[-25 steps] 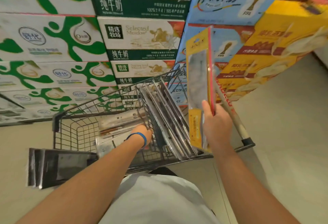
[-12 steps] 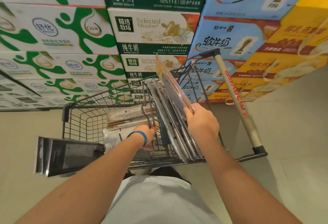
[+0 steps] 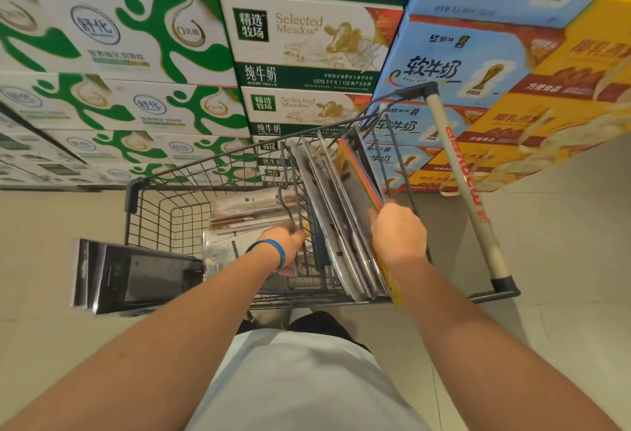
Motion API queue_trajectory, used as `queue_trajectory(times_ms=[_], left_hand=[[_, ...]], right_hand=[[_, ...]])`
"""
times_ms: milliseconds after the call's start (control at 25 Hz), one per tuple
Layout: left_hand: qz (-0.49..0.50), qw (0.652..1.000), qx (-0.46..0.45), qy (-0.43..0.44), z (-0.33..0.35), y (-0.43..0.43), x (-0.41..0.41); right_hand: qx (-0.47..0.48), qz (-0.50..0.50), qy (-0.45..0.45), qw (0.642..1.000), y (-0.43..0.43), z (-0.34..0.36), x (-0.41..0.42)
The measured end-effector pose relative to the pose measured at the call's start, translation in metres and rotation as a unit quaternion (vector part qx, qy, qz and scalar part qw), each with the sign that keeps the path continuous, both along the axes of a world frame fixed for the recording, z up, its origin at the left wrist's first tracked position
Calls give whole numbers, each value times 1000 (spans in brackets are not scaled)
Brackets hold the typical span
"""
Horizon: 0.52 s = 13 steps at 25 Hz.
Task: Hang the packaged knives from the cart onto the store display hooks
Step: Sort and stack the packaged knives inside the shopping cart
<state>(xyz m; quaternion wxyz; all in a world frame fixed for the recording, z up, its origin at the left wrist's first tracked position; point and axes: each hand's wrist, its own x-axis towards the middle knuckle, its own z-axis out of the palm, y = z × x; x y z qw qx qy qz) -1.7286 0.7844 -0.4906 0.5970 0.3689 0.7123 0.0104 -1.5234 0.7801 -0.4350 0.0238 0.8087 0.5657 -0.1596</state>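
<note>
A grey wire cart [image 3: 164, 198] stands in front of me. Several packaged knives [image 3: 336, 212] stand upright in its child-seat section, and more flat packs [image 3: 252, 212] lie in the basket. My right hand [image 3: 397, 231] grips the yellow-backed knife package [image 3: 362, 178] at the right end of the upright row, down inside the cart. My left hand [image 3: 286, 248], with a blue wristband, is closed around the wire divider [image 3: 290, 198] of the seat section. No display hooks are in view.
Stacked milk cartons [image 3: 300, 41] form a wall right behind the cart. Dark packages [image 3: 136, 277] stick out past the cart's near left corner. The cart's handle [image 3: 464, 191] runs along the right. Beige floor lies to the right and left.
My right hand has brought the yellow-backed knife package down from in front of the cartons into the upright row in the cart. My left hand has stayed on the wire divider.
</note>
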Motion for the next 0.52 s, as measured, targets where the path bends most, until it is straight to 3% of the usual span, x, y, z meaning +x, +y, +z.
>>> queue_trajectory(times_ms=[200, 400, 520], left_hand=[[-11, 999, 3, 32, -6, 1, -1], [-87, 995, 37, 38, -9, 0, -8], [-83, 994, 60, -32, -10, -11, -29]], right_hand=[[32, 2, -1, 999, 29, -18, -5], [-81, -61, 40, 994, 14, -49, -4], [69, -24, 4, 997, 6, -41, -5]])
